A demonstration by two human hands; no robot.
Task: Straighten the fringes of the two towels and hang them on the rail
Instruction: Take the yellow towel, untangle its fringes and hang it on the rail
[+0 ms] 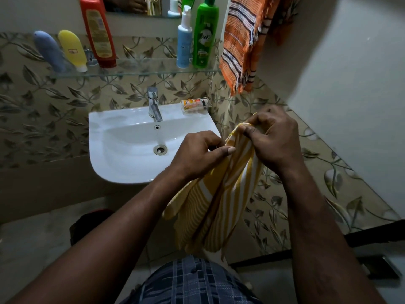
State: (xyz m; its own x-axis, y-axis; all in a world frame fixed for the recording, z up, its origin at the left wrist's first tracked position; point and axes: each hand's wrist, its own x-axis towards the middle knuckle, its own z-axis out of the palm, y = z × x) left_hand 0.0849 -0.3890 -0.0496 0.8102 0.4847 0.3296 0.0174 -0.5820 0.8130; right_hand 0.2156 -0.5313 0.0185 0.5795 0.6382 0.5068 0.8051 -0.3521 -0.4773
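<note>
Pinching the yellow striped towel (219, 194) in left hand (197, 154) and right hand (276, 139), I judge: orange striped towel (238, 44) hung, this one pending.

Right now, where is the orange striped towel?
In the head view the orange striped towel hangs at upper right, just right of the green bottle on the glass shelf.

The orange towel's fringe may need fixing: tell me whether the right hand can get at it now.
Probably, once freed. The orange towel hangs above the right hand with nothing between, but that hand grips the yellow towel along with the left hand.
</note>
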